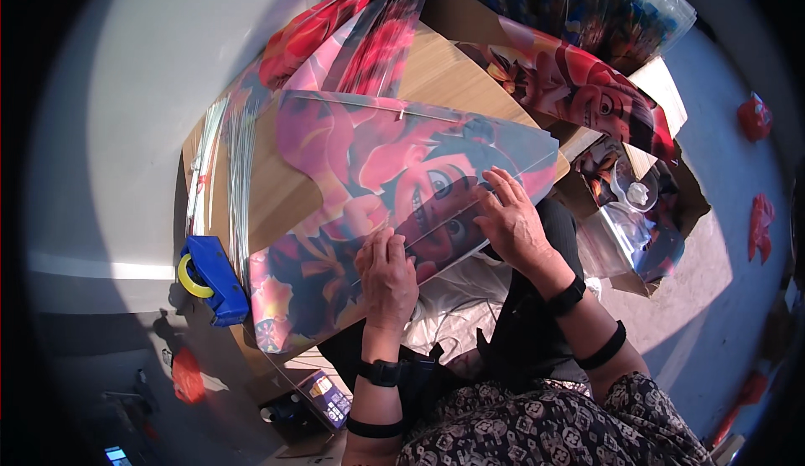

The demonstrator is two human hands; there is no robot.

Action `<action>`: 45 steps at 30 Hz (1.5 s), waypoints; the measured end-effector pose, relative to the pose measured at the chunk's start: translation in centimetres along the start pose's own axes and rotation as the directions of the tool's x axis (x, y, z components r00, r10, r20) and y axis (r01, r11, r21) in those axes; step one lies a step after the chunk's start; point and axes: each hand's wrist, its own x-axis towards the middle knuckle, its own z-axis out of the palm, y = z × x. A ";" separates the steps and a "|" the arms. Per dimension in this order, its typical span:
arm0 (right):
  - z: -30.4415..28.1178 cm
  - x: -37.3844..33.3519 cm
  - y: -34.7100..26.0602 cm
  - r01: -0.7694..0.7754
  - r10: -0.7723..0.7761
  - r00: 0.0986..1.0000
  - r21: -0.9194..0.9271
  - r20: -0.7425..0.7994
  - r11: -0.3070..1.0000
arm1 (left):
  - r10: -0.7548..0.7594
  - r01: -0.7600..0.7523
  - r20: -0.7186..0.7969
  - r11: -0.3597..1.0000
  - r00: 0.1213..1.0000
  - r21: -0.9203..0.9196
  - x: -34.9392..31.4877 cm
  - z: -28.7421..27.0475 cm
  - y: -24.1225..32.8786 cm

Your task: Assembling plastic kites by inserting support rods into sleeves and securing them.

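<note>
glossy, see-through and brightly printed, a big plastic sheet (pixel 381 177) lies across the middle of the table (pixel 277 181), its near edge hanging past the table toward the person's lap. both hands are on it, well apart from each other. the left hand (pixel 390 269) is at the sheet's near edge, its fingers curled together; whether they grip anything, i cannot tell. the right hand (pixel 516 223) is nearer the table's right end, fingers bent and spread over the print; i cannot tell if they pinch something. a thin straight line runs on the sheet between the two hands.

on the table's left side lie thin white sticks (pixel 239 185) in bundles, and at its left edge, a blue tape dispenser (pixel 220 277) with a yellow roll (pixel 193 277). a pile of red printed sheets (pixel 335 38) covers the table's far left part. right of the table, an open cardboard box (pixel 692 189) holds more plastic. beyond the table's far right corner is a stack in clear wrapping (pixel 587 1).
</note>
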 end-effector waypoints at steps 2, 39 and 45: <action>0.1 -0.3 0.2 0.012 -0.012 1.000 -0.006 -0.002 1.000 | -0.003 0.003 0.003 1.000 1.000 -0.002 -0.4 0.2 -0.1; -0.2 -0.4 0.5 -0.037 0.037 0.999 0.012 -0.016 0.999 | -0.039 0.028 -0.095 0.993 0.995 -0.114 -0.9 1.7 -1.6; -0.2 -0.2 0.4 -0.024 0.024 1.000 -0.021 -0.002 0.999 | -0.034 0.016 -0.110 0.988 0.993 -0.154 -0.9 1.9 -2.0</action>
